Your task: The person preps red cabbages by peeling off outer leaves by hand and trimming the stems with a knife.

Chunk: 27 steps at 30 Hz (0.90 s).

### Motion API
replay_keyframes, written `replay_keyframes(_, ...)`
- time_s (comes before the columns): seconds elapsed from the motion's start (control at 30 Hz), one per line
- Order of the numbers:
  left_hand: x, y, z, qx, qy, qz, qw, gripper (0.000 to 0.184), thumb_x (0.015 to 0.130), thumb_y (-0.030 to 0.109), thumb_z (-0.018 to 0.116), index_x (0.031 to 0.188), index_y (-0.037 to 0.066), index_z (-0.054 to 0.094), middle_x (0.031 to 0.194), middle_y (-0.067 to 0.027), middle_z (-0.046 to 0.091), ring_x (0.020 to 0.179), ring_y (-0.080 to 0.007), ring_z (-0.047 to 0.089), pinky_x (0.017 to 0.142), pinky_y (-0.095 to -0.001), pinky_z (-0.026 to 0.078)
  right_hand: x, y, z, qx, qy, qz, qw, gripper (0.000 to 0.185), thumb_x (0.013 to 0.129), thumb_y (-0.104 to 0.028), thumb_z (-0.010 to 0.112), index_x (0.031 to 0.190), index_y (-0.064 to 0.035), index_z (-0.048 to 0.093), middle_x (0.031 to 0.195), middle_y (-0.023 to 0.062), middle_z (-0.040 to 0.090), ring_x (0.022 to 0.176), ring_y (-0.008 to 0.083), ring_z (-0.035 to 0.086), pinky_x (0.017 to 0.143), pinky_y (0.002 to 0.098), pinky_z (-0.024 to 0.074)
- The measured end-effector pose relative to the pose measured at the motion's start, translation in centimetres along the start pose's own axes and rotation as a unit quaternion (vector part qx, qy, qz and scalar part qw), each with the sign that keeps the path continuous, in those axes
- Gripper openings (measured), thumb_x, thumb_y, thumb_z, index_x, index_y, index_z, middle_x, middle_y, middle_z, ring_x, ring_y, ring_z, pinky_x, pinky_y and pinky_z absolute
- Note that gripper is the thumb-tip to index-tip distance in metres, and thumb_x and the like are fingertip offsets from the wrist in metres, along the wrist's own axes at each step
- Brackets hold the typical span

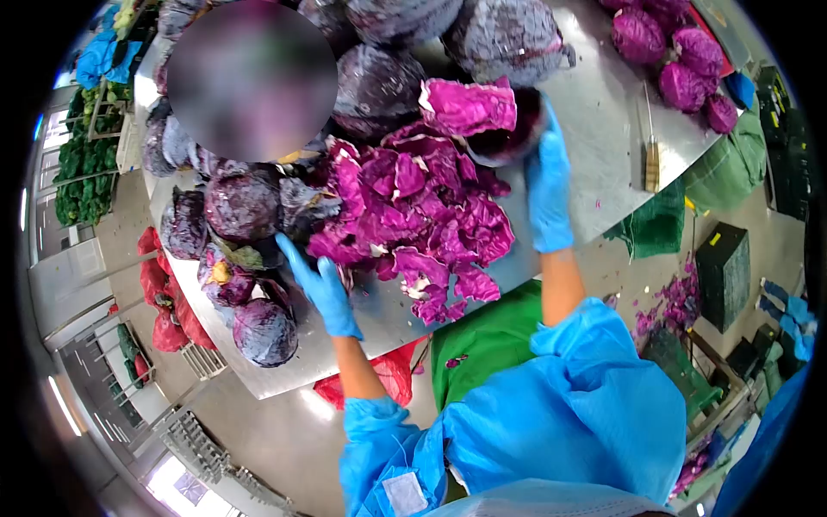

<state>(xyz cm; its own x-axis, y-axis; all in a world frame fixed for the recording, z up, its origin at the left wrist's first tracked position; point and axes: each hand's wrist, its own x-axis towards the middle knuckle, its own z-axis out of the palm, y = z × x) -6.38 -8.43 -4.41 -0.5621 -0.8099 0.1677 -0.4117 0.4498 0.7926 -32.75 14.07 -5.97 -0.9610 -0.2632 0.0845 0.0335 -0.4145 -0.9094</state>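
Note:
My left hand [320, 289], in a blue glove, has its fingers apart beside the whole purple cabbages [242, 202] and the left edge of a heap of torn purple leaves [418, 194]. Nothing shows in it. At the right of the heap, my right hand [549, 177], gloved too, lies along the side of a dark outer cabbage leaf [508, 142]. Its fingertips are partly hidden behind that leaf. A bright purple leaf piece [469, 107] rests against the dark one. More dark cabbages [376, 86] stand behind the heap.
Peeled purple cabbages [682, 86] sit at the far right of the metal table [603, 172]. A knife with a wooden handle [651, 165] lies near its right edge. A green cloth or bag [482, 336] hangs below the front edge. Red sacks [172, 302] are on the floor at left.

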Motion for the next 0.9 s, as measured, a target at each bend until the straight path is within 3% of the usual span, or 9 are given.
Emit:
replay_keyframes(0.1,3.6,1.2,1.7,-0.099,-0.107,-0.075,0.986,0.082,0.092,0.038,0.059,0.152,-0.002,0.020,0.158,-0.0196,0.021,0.146,-0.0289,0.021,0.119,-0.0359,0.014,-2.0,0.4,3.3,-0.163,-0.036,0.113,0.980,0.061,0.091,-0.036,0.068,0.136,-0.0008,0.047,0.126,0.0081,0.058,0.111,0.0177,0.056,0.096,0.0299,0.0442)
replay_keyframes(0.2,4.2,2.8,4.0,-0.092,-0.160,-0.117,0.976,0.097,0.079,0.043,0.075,0.150,-0.001,0.025,0.155,-0.0236,0.026,0.144,-0.0332,0.026,0.117,-0.0391,0.020,-6.0,2.2,6.1,-0.272,0.015,0.021,0.962,0.054,0.087,-0.036,0.073,0.123,-0.0018,0.054,0.094,0.0033,0.062,0.085,0.0111,0.057,0.079,0.0269,0.0475)
replay_keyframes(0.3,3.5,4.3,4.3,0.021,-0.168,-0.030,0.985,0.101,0.065,0.049,0.083,0.145,0.006,0.039,0.148,-0.0255,0.037,0.137,-0.0389,0.036,0.111,-0.0437,0.031,-8.5,3.5,8.6,-0.213,0.069,0.026,0.974,0.057,0.083,-0.032,0.077,0.123,0.0002,0.052,0.101,0.0063,0.062,0.089,0.0146,0.058,0.081,0.0287,0.0478)
replay_keyframes(0.4,2.1,3.7,1.8,0.014,-0.236,0.067,0.969,0.078,0.071,0.020,0.083,0.138,-0.001,0.048,0.127,-0.0137,0.057,0.114,-0.0212,0.056,0.102,-0.0332,0.043,-12.1,4.6,10.5,-0.156,0.092,0.012,0.983,0.034,0.088,-0.023,0.072,0.108,-0.0015,0.057,0.090,0.0005,0.062,0.080,0.0094,0.056,0.069,0.0264,0.0465)
replay_keyframes(0.47,1.7,2.3,0.5,-0.064,-0.194,0.114,0.972,0.081,0.067,0.020,0.081,0.138,0.000,0.048,0.124,-0.0171,0.059,0.115,-0.0258,0.056,0.102,-0.0353,0.041,-13.7,3.5,12.8,-0.119,0.130,0.067,0.982,0.034,0.087,-0.022,0.072,0.111,-0.0042,0.056,0.089,-0.0013,0.058,0.076,0.0083,0.053,0.066,0.0238,0.0452)
replay_keyframes(0.57,-2.3,-0.2,-3.1,-0.097,-0.187,0.066,0.975,0.073,0.069,0.012,0.084,0.133,-0.002,0.052,0.128,-0.0121,0.058,0.116,-0.0189,0.056,0.103,-0.0330,0.042,-18.5,4.2,14.4,-0.138,0.138,-0.045,0.980,0.036,0.087,-0.019,0.072,0.114,-0.0009,0.058,0.098,0.0015,0.063,0.081,0.0095,0.057,0.071,0.0263,0.0467)
replay_keyframes(0.63,-5.0,-2.5,-4.9,-0.133,-0.165,0.140,0.967,0.074,0.065,0.005,0.081,0.133,-0.001,0.052,0.140,-0.0152,0.052,0.132,-0.0235,0.047,0.113,-0.0360,0.033,-22.8,4.3,14.4,-0.101,0.137,0.041,0.985,0.048,0.081,-0.016,0.076,0.118,0.0025,0.052,0.098,0.0037,0.059,0.086,0.0116,0.056,0.080,0.0279,0.0481)
replay_keyframes(0.7,-6.9,-5.0,-7.9,-0.043,-0.139,0.195,0.970,0.087,0.054,0.026,0.084,0.134,0.009,0.055,0.133,-0.0122,0.058,0.118,-0.0356,0.052,0.100,-0.0415,0.041,-26.9,3.7,15.8,-0.027,0.139,0.070,0.987,0.049,0.083,-0.015,0.074,0.122,0.0032,0.051,0.101,0.0046,0.060,0.087,0.0122,0.057,0.082,0.0279,0.0485)
replay_keyframes(0.9,-18.0,-8.3,-16.4,0.008,-0.071,0.091,0.993,0.089,0.051,0.028,0.081,0.133,0.005,0.055,0.134,-0.0191,0.055,0.119,-0.0406,0.051,0.103,-0.0449,0.038,-38.4,7.1,17.4,-0.005,-0.002,-0.021,1.000,0.073,0.085,-0.037,0.072,0.139,0.0014,0.041,0.142,0.0181,0.044,0.134,0.0290,0.041,0.113,0.0402,0.0279)
